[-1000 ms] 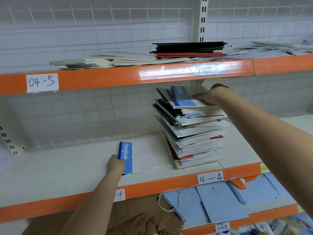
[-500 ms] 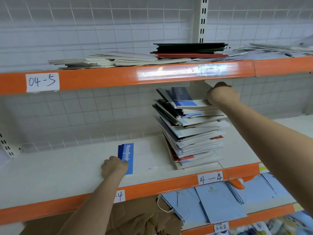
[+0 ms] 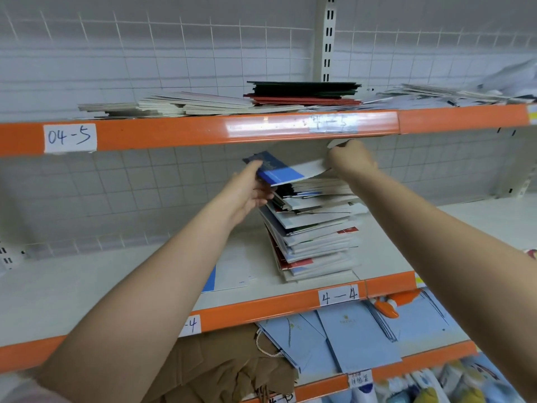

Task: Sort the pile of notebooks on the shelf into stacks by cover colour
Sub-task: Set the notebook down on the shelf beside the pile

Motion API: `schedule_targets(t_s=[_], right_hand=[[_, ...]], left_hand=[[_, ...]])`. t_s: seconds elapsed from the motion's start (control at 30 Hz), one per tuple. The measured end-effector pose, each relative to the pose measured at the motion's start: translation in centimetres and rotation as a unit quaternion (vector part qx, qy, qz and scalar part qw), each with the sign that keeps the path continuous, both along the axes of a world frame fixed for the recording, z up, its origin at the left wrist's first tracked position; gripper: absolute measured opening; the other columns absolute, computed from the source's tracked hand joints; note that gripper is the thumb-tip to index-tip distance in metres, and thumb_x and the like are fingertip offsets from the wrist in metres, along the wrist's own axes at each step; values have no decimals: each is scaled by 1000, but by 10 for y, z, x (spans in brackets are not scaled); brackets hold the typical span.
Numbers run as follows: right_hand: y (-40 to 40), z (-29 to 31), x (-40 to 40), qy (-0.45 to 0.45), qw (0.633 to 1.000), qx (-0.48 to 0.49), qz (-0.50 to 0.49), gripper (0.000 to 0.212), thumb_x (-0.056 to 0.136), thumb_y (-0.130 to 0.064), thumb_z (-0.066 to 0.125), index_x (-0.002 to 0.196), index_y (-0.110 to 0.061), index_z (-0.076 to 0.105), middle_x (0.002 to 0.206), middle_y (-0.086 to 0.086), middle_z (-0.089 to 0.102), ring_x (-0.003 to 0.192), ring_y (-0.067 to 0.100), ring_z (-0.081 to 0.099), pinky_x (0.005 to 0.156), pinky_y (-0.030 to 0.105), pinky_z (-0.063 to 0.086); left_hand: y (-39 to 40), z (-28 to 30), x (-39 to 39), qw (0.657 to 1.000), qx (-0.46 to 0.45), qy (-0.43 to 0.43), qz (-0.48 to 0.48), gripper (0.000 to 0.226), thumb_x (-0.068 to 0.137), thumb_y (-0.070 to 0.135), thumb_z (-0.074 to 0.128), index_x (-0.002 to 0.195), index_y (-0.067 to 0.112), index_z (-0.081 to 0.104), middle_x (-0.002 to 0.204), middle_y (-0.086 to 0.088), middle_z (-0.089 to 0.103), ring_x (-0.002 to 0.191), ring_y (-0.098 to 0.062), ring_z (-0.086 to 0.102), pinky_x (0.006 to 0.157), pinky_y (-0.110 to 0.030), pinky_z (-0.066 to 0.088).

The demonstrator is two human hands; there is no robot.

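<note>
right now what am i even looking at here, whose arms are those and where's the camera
There is no machine: these are a person's two bare arms, filmed by one camera worn on their head, looking forward and down. The left hand and right hand together hold a blue and white notebook just above a leaning pile of notebooks on the middle shelf. Another blue and white notebook lies flat on that shelf, partly hidden by the left arm. More notebooks sit on the shelf above.
</note>
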State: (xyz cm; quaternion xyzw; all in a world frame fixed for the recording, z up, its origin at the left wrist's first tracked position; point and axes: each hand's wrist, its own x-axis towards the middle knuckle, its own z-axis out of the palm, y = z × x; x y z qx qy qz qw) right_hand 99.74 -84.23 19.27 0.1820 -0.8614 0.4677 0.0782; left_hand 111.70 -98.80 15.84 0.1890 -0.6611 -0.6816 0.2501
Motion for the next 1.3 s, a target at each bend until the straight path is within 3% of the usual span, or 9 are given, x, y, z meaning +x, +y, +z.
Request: schedule_targets(t_s=[0.1,0.2,0.3,0.47,0.73,0.87,1.03,1.17,1.3], right_hand=[[-3,-2,4,12,998,35,47,10,79,-21,53,78,-11,57,78,6,60,86,31,56,91,41,39],[1,-2,1,59,993,98,26,18,82,-32,55,72,-16,57,71,2,58,71,27,54,71,31,40],[8,-4,-5,71,979,193,-7,40,84,-53,59,93,-15,58,87,5,61,78,24,56,58,26,38],[10,-9,-6,47,967,248,-38,89,72,-81,50,126,-9,54,130,15,50,107,29,56,69,30,44],[7,11,-11,-31,962,269,23,70,79,-57,66,122,-3,52,123,13,55,112,30,54,87,36,45],[4,18,-12,-85,959,265,46,45,83,-45,68,70,-9,44,70,7,44,59,20,41,58,29,37],[-1,16,-13,-129,975,172,64,27,92,-11,58,66,-6,49,52,4,47,37,12,39,34,14,29],[-1,6,-13,-110,987,109,46,22,93,-4,47,71,-3,45,57,9,57,47,16,45,44,23,33],[1,-7,-12,-73,995,30,64,15,94,-5,42,80,-4,50,72,12,55,55,17,45,49,25,35]], left_hand=[[4,1,-3,997,61,24,31,14,98,8,45,112,5,44,98,-15,60,66,-18,61,48,-24,45],[-10,-5,4,994,67,32,75,14,96,2,44,110,5,40,105,-15,56,87,-26,58,51,-29,47],[-28,-13,19,992,55,35,108,13,95,5,44,108,8,44,95,-10,57,79,-23,58,52,-29,46],[-67,-41,50,980,59,7,189,9,94,8,42,92,12,50,84,-5,57,69,-19,55,50,-29,39],[-112,-132,62,963,14,-149,225,14,96,6,42,106,8,51,83,-12,60,57,-26,56,45,-27,35],[-114,-173,48,956,16,-185,225,12,95,7,45,106,9,51,78,-11,60,55,-26,59,43,-25,33],[-122,-198,42,928,13,-275,253,22,90,3,54,110,-7,56,84,-16,57,70,-30,55,61,-32,48],[-123,-182,50,885,-110,-369,262,22,90,16,51,101,-1,60,103,-21,61,78,-32,58,54,-25,39],[-99,-126,36,940,-113,-217,238,20,90,16,50,71,10,52,79,-14,59,71,-26,54,63,-27,37]])
